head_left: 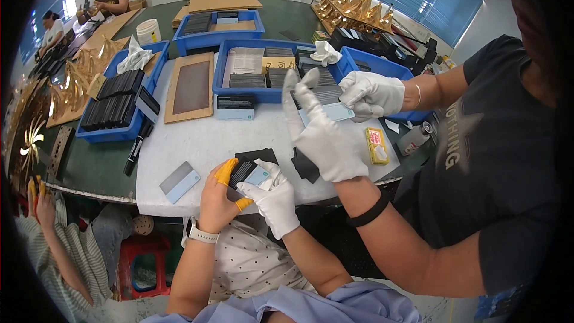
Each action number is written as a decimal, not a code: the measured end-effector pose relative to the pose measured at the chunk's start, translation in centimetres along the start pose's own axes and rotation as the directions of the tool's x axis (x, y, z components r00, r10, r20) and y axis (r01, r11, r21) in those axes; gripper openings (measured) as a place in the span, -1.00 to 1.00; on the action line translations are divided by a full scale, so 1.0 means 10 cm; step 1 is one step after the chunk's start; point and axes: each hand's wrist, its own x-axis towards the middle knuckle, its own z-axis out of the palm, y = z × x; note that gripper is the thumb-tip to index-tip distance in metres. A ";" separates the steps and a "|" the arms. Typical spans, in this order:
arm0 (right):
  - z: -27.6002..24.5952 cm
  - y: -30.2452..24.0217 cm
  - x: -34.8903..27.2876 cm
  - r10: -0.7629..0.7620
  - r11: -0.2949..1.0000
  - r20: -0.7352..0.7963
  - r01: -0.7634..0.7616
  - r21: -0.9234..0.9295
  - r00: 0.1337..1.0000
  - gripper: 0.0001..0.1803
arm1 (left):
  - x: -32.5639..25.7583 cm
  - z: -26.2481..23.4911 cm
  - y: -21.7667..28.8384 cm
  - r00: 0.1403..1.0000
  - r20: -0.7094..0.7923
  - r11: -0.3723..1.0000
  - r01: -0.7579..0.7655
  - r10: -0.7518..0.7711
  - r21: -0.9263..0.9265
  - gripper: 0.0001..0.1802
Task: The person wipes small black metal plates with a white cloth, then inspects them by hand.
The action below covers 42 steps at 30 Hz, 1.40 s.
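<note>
My left hand (218, 200) is bare, with orange finger cots on two fingertips and a white watch at the wrist. It grips a small black card (244, 171) at the near edge of the white table pad (197, 143). My right hand (274, 198) wears a white glove and pinches the same card at its pale blue end. Two more black pieces (305, 166) lie just beyond on the pad. A co-worker's gloved hands (323, 137) hover close on the right, holding a pale card (330, 112).
A grey card (179, 181) lies to my left near the pad's edge, with a black marker (135, 148) beyond it. Blue trays (122, 133) (239, 93) of dark cards stand behind. A yellow packet (376, 145) lies to the right. Other people sit at the far left.
</note>
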 end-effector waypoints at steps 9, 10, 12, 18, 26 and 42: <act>-0.02 0.08 0.02 -0.037 0.998 0.029 0.035 0.060 0.999 -0.31 | 0.00 0.00 0.02 1.000 -0.005 1.000 0.005 -0.005 0.011 0.03; -0.03 0.08 0.02 -0.022 0.998 0.032 0.021 0.054 0.999 -0.31 | 0.00 0.01 0.02 1.000 -0.006 1.000 0.007 -0.007 0.010 0.03; -0.04 0.08 0.02 -0.023 0.998 0.034 0.021 0.066 0.999 -0.31 | 0.00 0.02 0.02 1.000 -0.007 1.000 0.009 -0.009 0.008 0.03; -0.06 0.10 0.02 -0.050 0.995 0.048 0.046 0.085 0.998 -0.31 | 0.00 0.00 0.06 1.000 0.001 1.000 0.013 -0.013 0.008 0.02; -0.05 0.14 0.01 -0.032 0.996 0.041 0.029 0.081 0.999 -0.30 | -0.01 -0.02 0.07 1.000 0.015 1.000 0.026 -0.026 -0.001 0.02; 0.01 0.07 -0.02 -0.021 0.999 0.003 0.021 0.043 1.000 -0.31 | -0.01 -0.11 0.07 1.000 0.028 1.000 0.011 -0.011 0.001 -0.07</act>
